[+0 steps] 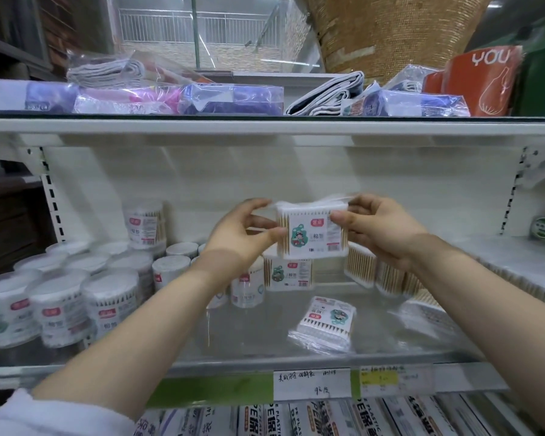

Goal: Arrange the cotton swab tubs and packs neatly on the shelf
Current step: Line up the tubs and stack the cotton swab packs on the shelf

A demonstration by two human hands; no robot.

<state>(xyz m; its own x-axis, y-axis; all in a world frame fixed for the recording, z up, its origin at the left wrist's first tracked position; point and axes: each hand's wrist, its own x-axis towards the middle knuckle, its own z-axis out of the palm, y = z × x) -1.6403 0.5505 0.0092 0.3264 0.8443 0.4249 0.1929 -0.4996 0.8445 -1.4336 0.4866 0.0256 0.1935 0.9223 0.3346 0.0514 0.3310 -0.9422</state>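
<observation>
You are holding one cotton swab pack (312,236), likely light with slippery film, in mid-air above the shelf (252,338), left hand (238,239) and right hand (383,234) each pinching a side edge, probably the firmest purchase.

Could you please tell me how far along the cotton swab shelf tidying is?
Done: the round tubs stand grouped at the left of the shelf. In hand: the left hand and right hand hold one swab pack upright above the standing packs. Left: a loose pack lies flat and askew near the front.
</observation>
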